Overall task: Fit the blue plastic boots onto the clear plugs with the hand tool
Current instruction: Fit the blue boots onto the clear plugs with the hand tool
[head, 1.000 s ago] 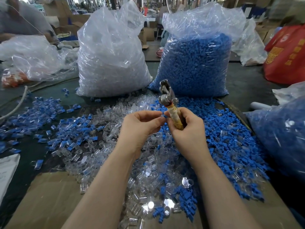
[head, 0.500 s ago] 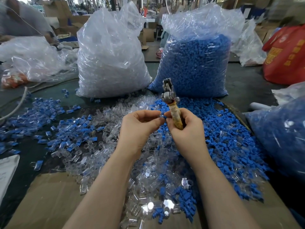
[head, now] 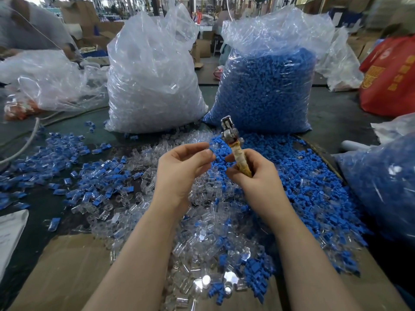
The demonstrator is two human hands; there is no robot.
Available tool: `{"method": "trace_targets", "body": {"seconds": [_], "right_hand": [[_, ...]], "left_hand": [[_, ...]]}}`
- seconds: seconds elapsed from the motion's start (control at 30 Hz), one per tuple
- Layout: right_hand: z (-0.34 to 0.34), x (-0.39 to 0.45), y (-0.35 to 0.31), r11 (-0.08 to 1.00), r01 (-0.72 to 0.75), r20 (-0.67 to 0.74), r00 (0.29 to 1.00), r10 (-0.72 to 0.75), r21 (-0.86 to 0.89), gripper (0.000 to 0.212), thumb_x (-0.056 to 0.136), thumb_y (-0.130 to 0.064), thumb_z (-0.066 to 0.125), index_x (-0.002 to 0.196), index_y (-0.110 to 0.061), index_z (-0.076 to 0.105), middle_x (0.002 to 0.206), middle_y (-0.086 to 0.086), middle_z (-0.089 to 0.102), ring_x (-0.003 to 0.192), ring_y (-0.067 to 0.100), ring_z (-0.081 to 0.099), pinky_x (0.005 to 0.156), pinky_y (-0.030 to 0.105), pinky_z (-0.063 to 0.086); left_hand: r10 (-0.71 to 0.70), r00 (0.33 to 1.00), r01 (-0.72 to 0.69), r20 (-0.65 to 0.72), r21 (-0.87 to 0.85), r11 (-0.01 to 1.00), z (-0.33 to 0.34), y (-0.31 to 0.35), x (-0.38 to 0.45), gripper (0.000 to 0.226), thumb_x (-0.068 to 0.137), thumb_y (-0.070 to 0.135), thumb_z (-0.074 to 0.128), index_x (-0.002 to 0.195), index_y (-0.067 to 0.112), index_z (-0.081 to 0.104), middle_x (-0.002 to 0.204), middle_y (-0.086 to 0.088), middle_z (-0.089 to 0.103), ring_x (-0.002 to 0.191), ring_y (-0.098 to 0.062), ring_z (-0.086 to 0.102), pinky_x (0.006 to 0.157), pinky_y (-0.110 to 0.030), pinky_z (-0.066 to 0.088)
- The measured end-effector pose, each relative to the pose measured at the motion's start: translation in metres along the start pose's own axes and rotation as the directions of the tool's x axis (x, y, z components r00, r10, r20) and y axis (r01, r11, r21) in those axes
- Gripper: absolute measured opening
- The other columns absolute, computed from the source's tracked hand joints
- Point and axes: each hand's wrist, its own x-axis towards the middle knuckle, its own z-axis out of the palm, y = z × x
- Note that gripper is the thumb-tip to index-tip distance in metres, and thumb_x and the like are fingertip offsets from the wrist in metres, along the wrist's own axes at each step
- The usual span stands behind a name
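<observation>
Loose blue boots (head: 314, 189) spread from centre toward three o'clock, and clear plugs (head: 202, 221) glint colourless down toward six. At twelve o'clock stand two see-through bags: the left bag (head: 152, 86) shows whitish clear parts, the right bag (head: 267, 90) solid blue. The hand tool (head: 235, 151) has a dull grey metal head and a tan wrapped handle. A red bag (head: 390, 81) with yellow print sits at two o'clock. Brown cardboard (head: 67, 270) lies at seven.

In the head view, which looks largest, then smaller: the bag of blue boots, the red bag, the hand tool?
1. Bag of blue boots.
2. Red bag, though cut off by the frame edge, so unsure.
3. Hand tool, gripped by the right hand.
</observation>
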Motion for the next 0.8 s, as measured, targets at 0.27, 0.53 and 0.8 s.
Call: {"method": "trace_targets", "body": {"seconds": [0.27,0.53,0.8], "right_hand": [[0.0047,0.0001,0.0025,1.000,0.016,-0.020,1.000,-0.016,-0.009,0.007,0.092,-0.017,0.067,0.086,-0.014,0.064,0.056,-0.015,0.052,0.049,0.002,0.039,0.048,0.016,0.037],[0.0013,-0.0005,0.0045,0.992,-0.030,0.112,0.993,0.044,-0.121,0.015,0.089,-0.021,0.068,0.091,-0.010,0.057,0.070,0.005,0.051,0.059,0.012,0.042,0.057,0.027,0.038],[0.0009,0.0006,0.0055,0.991,-0.013,0.069,0.997,0.022,-0.132,0.014,0.091,-0.023,0.067,0.086,-0.013,0.059,0.060,-0.010,0.048,0.053,0.008,0.040,0.051,0.021,0.035]], "left_hand": [[0.045,0.999,-0.045,-0.001,0.074,0.996,-0.0015,-0.0005,-0.0015,0.018,0.079,-0.001,0.075,0.090,0.012,0.074,0.090,-0.010,0.076,0.090,-0.022,0.072,0.080,-0.027,0.059],[0.053,0.999,-0.053,-0.008,-0.041,0.998,-0.0034,0.0031,0.0003,0.015,0.083,-0.002,0.071,0.093,0.008,0.071,0.081,-0.006,0.076,0.079,-0.014,0.072,0.074,-0.022,0.059],[0.178,0.984,-0.171,-0.029,0.158,0.972,-0.0080,0.0045,0.0022,0.020,0.080,-0.001,0.075,0.094,0.014,0.072,0.081,-0.001,0.074,0.077,-0.009,0.069,0.073,-0.019,0.056]]}}
